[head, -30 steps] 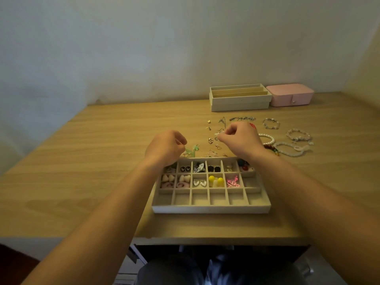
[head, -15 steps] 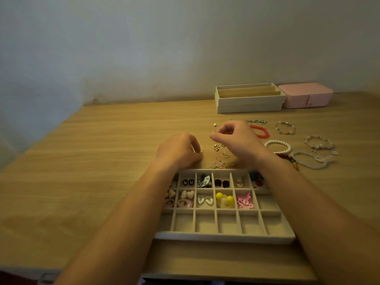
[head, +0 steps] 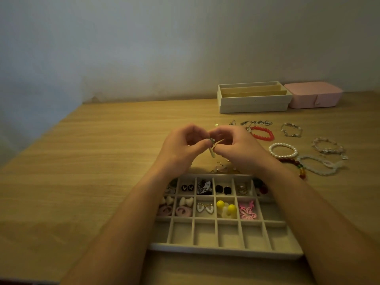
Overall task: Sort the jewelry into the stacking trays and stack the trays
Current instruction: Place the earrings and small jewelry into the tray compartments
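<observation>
earring: small piece with a pale drop hanging down. You hold it in the air between both hands, above the table and just beyond the far edge of the compartment tray.
left hand: fingers curled, thumb and forefinger pinching the top of the earring.
right hand: fingers curled in, tips meeting the same earring from the other side. Exact contact point is too small to tell.
compartment tray: flat on the table in front of you, under your forearms. The two far rows hold sorted pairs: yellow ball earrings, a pink butterfly pair, white heart earrings, black studs, rings.
loose earrings: small metal pieces on the table between your hands and the tray's far edge, partly hidden.
bracelets: to your right on the table, a red bracelet, a pearl bracelet and a few clear beaded ones, all apart from the tray.
stacked trays: by the wall, long slots on top.
pink box: just right of the stacked trays, lid down.
</observation>
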Demonstrator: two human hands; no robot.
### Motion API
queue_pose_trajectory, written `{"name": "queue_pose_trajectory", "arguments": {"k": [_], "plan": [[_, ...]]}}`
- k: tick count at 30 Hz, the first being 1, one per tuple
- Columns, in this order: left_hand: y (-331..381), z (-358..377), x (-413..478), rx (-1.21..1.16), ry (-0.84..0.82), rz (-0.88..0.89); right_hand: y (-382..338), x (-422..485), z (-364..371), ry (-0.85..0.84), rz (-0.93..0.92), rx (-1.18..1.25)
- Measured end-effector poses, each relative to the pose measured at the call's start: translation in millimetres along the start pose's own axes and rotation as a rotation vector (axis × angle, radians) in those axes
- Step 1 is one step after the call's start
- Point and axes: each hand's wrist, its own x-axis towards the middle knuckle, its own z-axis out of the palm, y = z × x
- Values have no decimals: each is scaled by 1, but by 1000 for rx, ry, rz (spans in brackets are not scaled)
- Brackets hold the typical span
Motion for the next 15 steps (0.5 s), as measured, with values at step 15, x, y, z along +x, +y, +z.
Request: {"name": "queue_pose_trajectory", "arguments": {"k": [15], "plan": [[5, -2, -11, -378, -29, -176, -1, -8, -5, 76, 57, 277]]}}
